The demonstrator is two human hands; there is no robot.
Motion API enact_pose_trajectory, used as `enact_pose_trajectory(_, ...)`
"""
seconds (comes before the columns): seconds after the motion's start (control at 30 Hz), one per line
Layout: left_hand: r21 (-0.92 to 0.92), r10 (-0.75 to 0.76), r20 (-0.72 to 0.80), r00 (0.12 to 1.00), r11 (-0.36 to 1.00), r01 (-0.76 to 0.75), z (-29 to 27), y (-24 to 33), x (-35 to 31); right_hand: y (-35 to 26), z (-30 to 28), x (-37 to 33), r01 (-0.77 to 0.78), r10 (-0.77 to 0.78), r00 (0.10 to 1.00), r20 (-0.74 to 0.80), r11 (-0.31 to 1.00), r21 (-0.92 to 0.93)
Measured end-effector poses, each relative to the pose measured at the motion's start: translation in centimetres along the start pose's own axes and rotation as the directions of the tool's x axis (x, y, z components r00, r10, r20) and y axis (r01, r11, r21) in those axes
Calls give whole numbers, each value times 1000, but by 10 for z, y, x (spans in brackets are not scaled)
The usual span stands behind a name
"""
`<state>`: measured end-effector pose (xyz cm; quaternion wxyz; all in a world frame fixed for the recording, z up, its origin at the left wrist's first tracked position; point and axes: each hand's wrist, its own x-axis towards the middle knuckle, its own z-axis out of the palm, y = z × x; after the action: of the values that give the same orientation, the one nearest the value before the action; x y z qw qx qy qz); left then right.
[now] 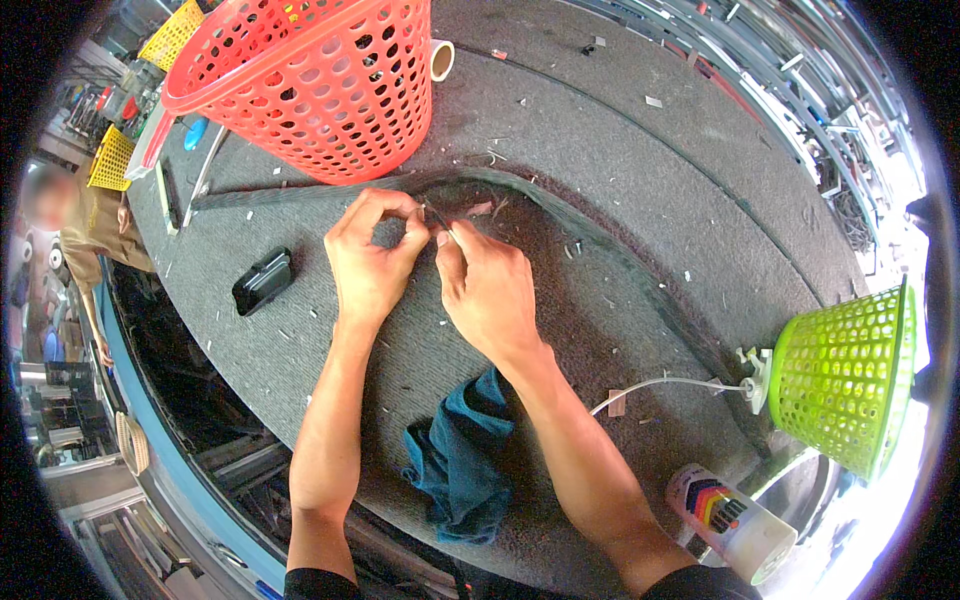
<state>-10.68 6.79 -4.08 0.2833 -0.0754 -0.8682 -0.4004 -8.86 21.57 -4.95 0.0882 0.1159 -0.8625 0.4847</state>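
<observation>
Close together over the grey carpeted table, my left hand (pixel 372 250) and my right hand (pixel 487 285) both have thumb and forefinger pinched. Between the fingertips runs a small, thin, dark piece (pixel 433 211), too small to name. The left fingers hold its far end and the right fingers its near end. Below my wrists, between the forearms, lies a crumpled dark teal cloth (pixel 460 465). A glossy black case-like object (pixel 262 282) rests to the left of my left hand.
A red perforated basket (pixel 330 95) stands beyond my hands, beside a tape roll (pixel 441 61). At the right are a green basket (pixel 840 375), a thin white tube (pixel 665 381) and a white spray can (pixel 730 522). Scraps litter the carpet (pixel 610 180). Another person (pixel 95 225) is at far left.
</observation>
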Motion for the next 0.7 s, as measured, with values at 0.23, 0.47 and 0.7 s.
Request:
enact_pose_trajectory(0.23,30,24,-21,1000,999,-23,1,-2,-1,-1,-1,-1,13,-12,1000,13,999,-36)
enact_pose_trajectory(0.47,94,124,-15,992,988,-122,2,-1,-1,-2,-2,0,5,-4,1000,19,999,-40)
enact_pose_trajectory(0.7,141,131,-43,990,982,-124,0,-5,2,-3,-6,1,-15,17,997,69,999,-37)
